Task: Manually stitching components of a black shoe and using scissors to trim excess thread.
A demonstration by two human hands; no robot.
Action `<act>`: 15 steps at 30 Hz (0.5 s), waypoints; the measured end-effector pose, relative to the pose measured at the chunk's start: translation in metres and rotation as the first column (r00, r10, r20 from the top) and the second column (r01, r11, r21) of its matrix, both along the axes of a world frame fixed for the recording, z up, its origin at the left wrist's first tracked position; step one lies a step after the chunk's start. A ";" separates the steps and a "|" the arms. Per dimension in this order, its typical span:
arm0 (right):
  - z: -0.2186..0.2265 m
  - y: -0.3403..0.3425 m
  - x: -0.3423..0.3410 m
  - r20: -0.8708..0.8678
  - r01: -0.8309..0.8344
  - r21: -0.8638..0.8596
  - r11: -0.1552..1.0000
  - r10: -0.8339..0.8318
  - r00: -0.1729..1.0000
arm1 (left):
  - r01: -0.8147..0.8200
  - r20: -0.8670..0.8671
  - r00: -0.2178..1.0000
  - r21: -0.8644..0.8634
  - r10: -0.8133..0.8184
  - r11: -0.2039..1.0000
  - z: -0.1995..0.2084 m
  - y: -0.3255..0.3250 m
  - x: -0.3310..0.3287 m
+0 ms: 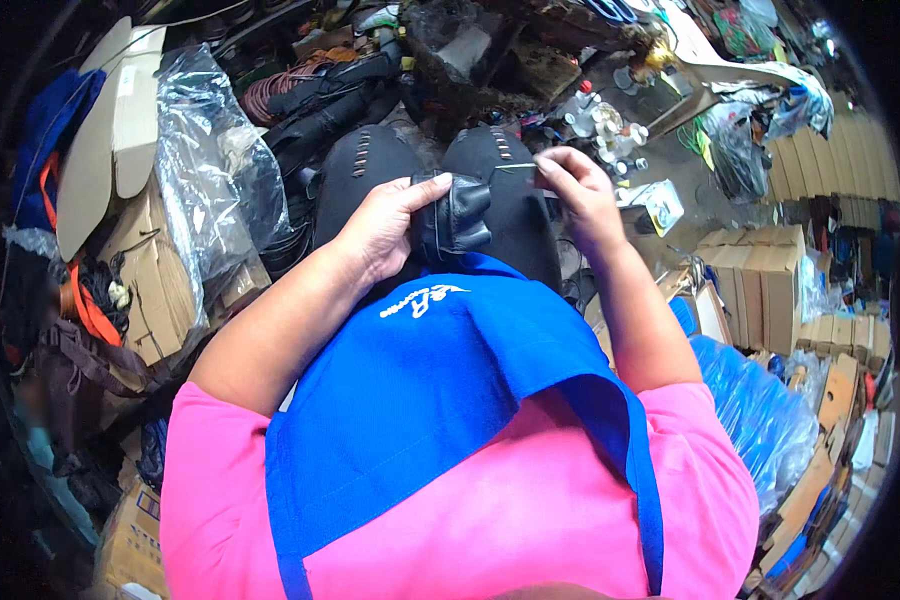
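Note:
My left hand (388,222) grips a black leather piece (460,222), its thumb pressed on the top edge. The leather looks soft and folded, with rounded bulges on its right side, and rests over my lap against the blue apron (410,350). Off to the right, my right hand (580,190) is raised with thumb and forefinger pinched together. From that pinch a thin pale thread (515,166) runs left across my dark trouser knee; whether a needle is there I cannot tell. The fingers under the leather are hidden.
Cardboard pieces (135,120) and clear plastic sheeting (215,170) crowd my left. Beyond my knees lie dark bundles and small white bottles (605,122). On the right are stacked cardboard boxes (755,285) and a blue plastic-wrapped bundle (750,410).

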State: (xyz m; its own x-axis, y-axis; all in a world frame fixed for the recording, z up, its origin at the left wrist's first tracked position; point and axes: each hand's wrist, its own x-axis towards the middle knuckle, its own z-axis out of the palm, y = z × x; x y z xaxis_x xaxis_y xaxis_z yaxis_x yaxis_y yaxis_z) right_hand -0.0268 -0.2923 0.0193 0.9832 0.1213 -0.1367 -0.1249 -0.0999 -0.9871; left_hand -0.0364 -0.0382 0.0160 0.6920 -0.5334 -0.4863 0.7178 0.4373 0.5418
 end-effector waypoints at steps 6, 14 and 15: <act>-0.029 0.036 0.005 -0.282 0.202 0.760 0.618 0.033 0.959 | -0.075 0.040 0.997 0.060 0.073 0.995 -0.013 -0.002 0.002; 0.011 0.005 0.006 -0.304 -0.016 0.155 0.988 0.063 0.950 | -0.065 0.045 0.997 -0.101 0.070 0.993 -0.019 0.025 0.003; 0.011 0.000 0.011 -0.114 -0.044 -0.097 0.994 0.033 0.993 | -0.051 0.047 0.997 -0.096 0.056 0.994 -0.016 0.025 0.002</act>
State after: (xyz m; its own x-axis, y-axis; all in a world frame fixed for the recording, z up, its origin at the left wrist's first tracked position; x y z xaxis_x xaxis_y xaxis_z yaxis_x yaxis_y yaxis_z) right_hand -0.0155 -0.2920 0.0298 0.9558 0.1391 -0.2590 -0.2283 -0.2039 -0.9520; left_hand -0.0349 -0.0133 0.0000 0.7429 -0.5369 -0.3997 0.6651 0.5250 0.5310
